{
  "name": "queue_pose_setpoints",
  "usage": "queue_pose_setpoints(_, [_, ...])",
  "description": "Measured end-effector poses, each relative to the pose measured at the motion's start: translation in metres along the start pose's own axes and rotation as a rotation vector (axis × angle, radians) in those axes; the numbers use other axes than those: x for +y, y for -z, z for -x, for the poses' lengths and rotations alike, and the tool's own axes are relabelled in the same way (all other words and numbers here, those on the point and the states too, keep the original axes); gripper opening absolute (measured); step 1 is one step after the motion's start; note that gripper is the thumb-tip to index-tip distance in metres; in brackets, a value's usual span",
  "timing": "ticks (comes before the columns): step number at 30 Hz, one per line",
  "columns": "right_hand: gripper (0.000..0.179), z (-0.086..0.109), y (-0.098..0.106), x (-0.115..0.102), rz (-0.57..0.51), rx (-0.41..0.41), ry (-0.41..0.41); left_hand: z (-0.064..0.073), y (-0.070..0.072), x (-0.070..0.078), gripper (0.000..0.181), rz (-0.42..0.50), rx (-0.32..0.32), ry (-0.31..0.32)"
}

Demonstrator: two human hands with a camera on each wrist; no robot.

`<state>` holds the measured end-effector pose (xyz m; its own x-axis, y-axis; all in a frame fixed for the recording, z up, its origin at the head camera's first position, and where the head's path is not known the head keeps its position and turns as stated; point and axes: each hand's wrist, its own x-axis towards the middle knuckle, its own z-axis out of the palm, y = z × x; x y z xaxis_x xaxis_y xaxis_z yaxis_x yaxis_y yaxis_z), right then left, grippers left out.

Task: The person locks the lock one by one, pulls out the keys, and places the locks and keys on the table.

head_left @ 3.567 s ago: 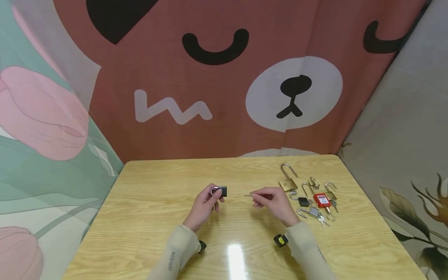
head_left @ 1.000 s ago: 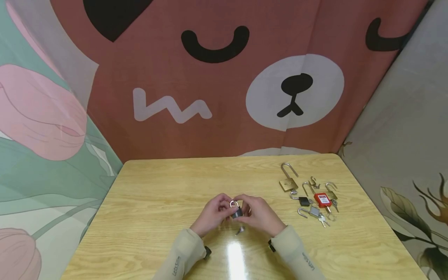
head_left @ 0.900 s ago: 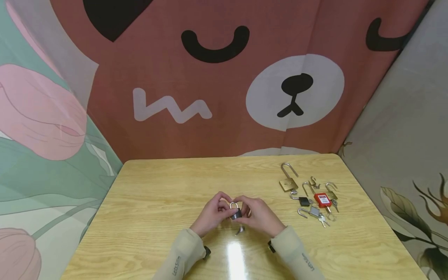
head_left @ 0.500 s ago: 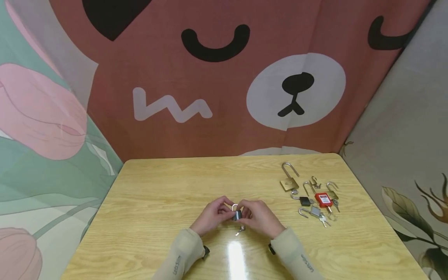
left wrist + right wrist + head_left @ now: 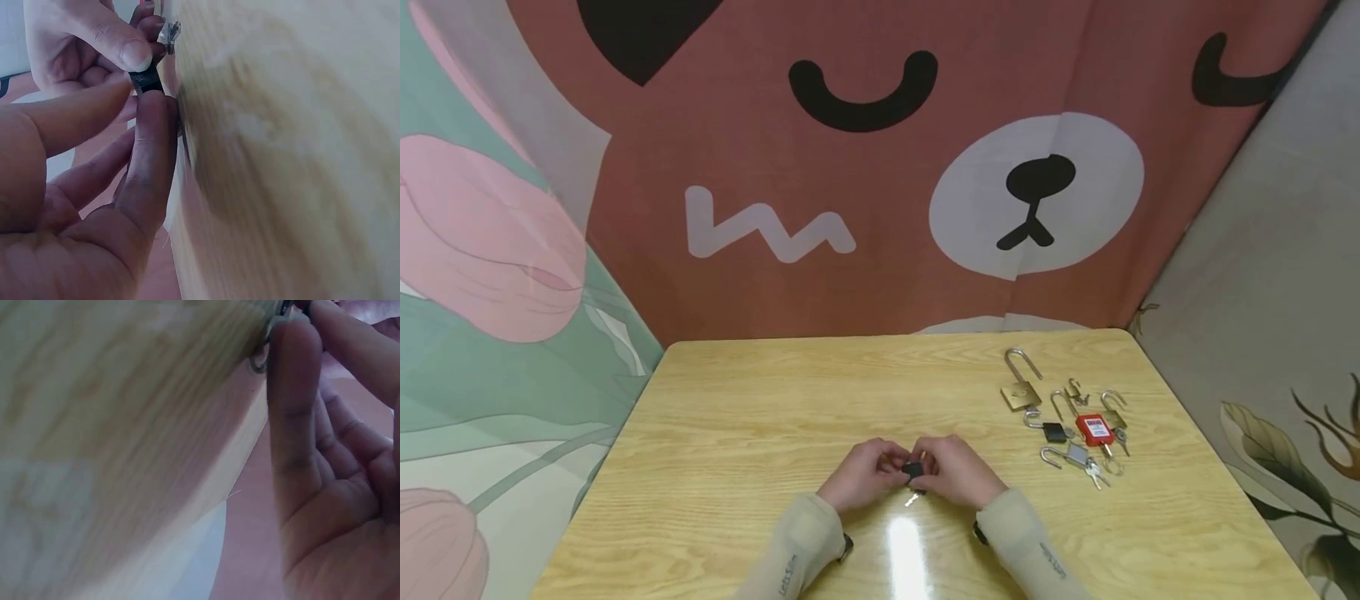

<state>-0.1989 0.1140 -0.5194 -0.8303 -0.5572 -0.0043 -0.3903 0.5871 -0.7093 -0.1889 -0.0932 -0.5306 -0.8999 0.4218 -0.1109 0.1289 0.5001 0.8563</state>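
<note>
A small black padlock (image 5: 913, 470) is held between both hands, just above the table near the middle. My left hand (image 5: 865, 477) pinches it from the left with thumb and fingers. From the right, my right hand (image 5: 953, 472) pinches the same padlock. Its shackle is hidden behind the fingers in the head view. Silver keys (image 5: 913, 499) hang below the padlock, close to the tabletop. In the left wrist view, the dark padlock body (image 5: 147, 80) shows between both hands' fingertips. A curved silver piece (image 5: 257, 364) sticks out past a right fingertip in the right wrist view.
Several padlocks lie at the table's right with raised shackles: a large brass padlock (image 5: 1020, 396), a black padlock (image 5: 1055, 432), a red padlock (image 5: 1095, 430) and a silver padlock (image 5: 1077, 454) with keys (image 5: 1096, 473). Printed cloth (image 5: 880, 292) hangs behind the wooden table (image 5: 737, 400).
The hands, apart at first, have come together on the padlock, and its keys now hang below. In the last second the padlock has tilted, hiding its shackle, and moved slightly nearer.
</note>
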Motion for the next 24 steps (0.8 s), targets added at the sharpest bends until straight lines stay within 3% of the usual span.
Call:
queue_pose_setpoints(17, [0.027, -0.002, -0.001, 0.002, 0.028, -0.009, -0.030, 0.011, 0.002, 0.007, 0.027, -0.049, 0.006, -0.010])
queue_pose_setpoints(24, [0.025, 0.001, 0.017, 0.007, 0.053, 0.047, -0.065, 0.008, 0.001, 0.009, 0.026, -0.062, 0.002, -0.002])
